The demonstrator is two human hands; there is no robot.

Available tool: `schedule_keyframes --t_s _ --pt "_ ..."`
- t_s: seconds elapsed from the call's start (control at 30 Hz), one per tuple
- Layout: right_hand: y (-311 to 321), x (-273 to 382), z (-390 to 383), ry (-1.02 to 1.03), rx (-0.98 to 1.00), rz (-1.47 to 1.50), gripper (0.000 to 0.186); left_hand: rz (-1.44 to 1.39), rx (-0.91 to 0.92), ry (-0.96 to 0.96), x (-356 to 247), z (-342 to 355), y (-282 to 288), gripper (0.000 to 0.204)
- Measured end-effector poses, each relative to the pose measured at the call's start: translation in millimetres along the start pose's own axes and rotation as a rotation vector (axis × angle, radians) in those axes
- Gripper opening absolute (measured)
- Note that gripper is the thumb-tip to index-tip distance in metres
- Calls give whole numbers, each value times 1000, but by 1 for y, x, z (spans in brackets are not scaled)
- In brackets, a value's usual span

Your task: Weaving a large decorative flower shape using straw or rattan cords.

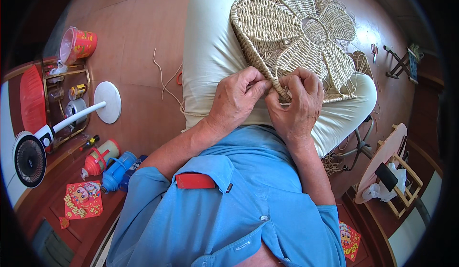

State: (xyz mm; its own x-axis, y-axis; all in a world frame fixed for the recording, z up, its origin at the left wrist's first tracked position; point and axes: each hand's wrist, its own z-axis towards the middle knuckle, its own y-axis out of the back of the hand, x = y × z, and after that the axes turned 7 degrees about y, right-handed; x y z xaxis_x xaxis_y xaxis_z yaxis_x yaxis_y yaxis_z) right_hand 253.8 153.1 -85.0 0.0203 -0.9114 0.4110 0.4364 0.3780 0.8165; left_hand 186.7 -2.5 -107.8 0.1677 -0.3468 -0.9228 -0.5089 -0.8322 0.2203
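Note:
A woven straw basket piece [267, 21] with a large flower pattern of braided petals rests across my lap, over pale trousers. My left hand [234, 96] is closed in a pinch at its near corner, thumb and forefinger on the corded rim. Right beside it, my right hand [297, 105] grips the same corner with bent fingers, and the two thumbs nearly meet. Whatever strand lies between the fingertips is too small to make out. Loose straw cord [165, 83] trails over the floor by my left thigh.
Left stand a red bucket [85, 44], a white fan [29, 157], a rack [67, 100] and flasks [117, 171]. At right lie scissors [374, 51], a folding stool [401, 61] and a round-topped stool [382, 162]. Loose straw lies behind the basket piece.

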Motion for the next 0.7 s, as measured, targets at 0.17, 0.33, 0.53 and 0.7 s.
schedule_keyframes --t_s 0.17,0.33,0.53,0.7 --pt "5 -1 0 -5 28 14 21 156 -114 -208 2 -1 -6 13" --pt "24 -4 7 8 115 209 21 92 -140 -223 -3 -9 -10 7" --pt "41 -14 22 -18 263 329 24 33 -102 -125 -8 -16 -3 7" --pt "46 -18 35 17 367 303 25 -419 -4 135 -2 -6 -15 7"
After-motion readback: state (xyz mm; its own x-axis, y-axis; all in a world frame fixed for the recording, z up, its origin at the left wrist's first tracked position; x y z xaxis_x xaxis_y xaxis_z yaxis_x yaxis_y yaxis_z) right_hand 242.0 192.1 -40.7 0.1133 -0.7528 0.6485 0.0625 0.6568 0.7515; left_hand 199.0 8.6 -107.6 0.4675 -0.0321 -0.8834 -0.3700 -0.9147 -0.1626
